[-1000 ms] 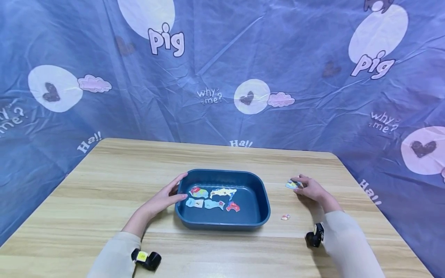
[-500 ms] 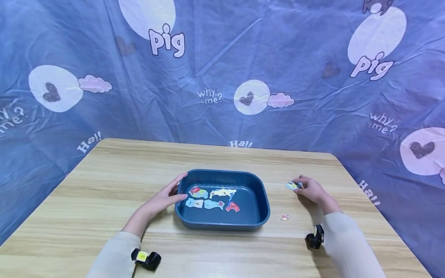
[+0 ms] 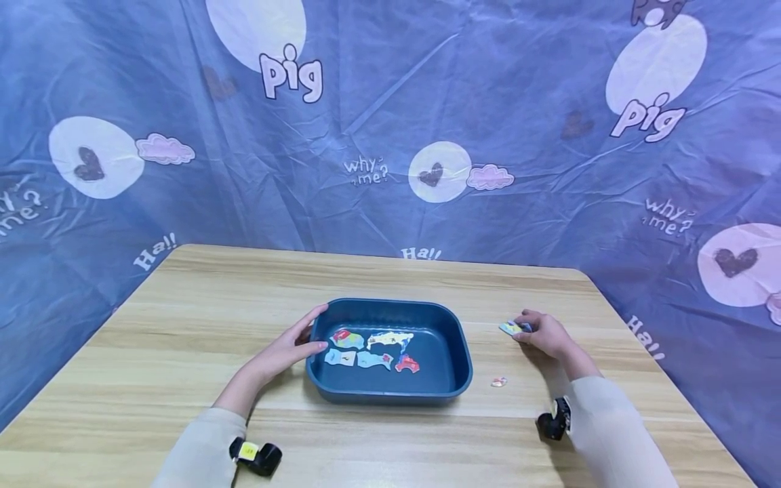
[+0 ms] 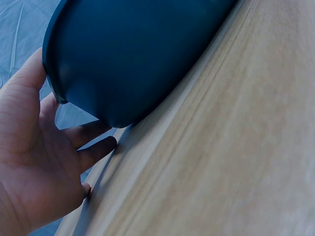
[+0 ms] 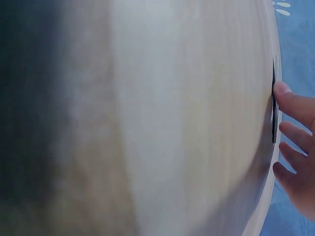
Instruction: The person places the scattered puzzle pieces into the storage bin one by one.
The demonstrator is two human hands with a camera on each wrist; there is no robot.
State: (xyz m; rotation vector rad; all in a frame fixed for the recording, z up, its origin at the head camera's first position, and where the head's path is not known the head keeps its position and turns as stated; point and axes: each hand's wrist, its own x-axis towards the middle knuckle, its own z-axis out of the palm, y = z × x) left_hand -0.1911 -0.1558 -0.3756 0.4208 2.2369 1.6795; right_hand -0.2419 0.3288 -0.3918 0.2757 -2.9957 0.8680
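My left hand (image 3: 282, 352) holds the left end of a dark blue plastic tub (image 3: 390, 394). Its thumb lies over the rim in the head view, and the left wrist view has other fingers against the outer wall (image 4: 128, 54). Several flat, irregular puzzle pieces lie on the tub's floor, among them a red one (image 3: 407, 364) and a white one (image 3: 390, 338). To the right of the tub, my right hand (image 3: 545, 335) pinches a light-blue and yellow puzzle piece (image 3: 509, 328), partly covered by the fingers. That piece (image 5: 274, 113) shows edge-on in the right wrist view, the thumb touching it.
A small reddish puzzle piece (image 3: 499, 382) lies on the wooden table (image 3: 390, 447) between the tub and my right forearm. Black wrist cameras sit on both sleeves (image 3: 259, 457). A blue printed cloth (image 3: 366, 102) hangs behind the table's far edge.
The fingers of my right hand have shifted slightly on the puzzle piece, which has turned a little. My left hand and the tub keep their places.
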